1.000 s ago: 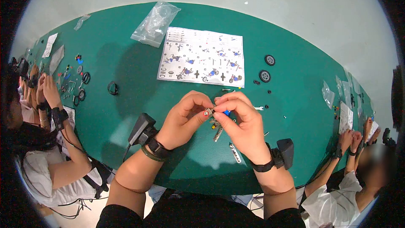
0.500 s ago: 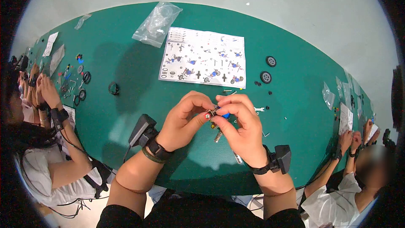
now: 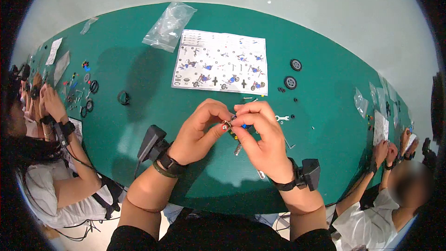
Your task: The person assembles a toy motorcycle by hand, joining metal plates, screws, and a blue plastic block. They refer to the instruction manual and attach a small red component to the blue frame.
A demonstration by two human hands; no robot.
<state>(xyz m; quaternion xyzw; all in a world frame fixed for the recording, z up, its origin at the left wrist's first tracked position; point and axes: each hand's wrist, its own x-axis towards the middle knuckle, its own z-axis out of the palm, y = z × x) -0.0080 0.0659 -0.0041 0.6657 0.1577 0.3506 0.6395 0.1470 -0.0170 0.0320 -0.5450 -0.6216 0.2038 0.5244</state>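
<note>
My left hand and my right hand meet over the table, both closed in a pinch on a small partly built model. Blue, yellow and dark bits of it show between the fingers, and a metal strip sticks out below. My fingertips hide most of it. A red and white spot shows at my left thumb tip. Beyond my hands lies a printed instruction sheet with motorcycle drawings. Right of my right hand are a small wrench and a hex key. Another metal tool lies partly under my right wrist.
Two black wheels and small black parts lie right of the sheet. A clear plastic bag and a black ring-shaped item are to the left. People work on both sides, with loose parts before the left one.
My right thumb and index finger have shifted toward my left fingertips and cover more of the blue part. The whole view has moved slightly.
</note>
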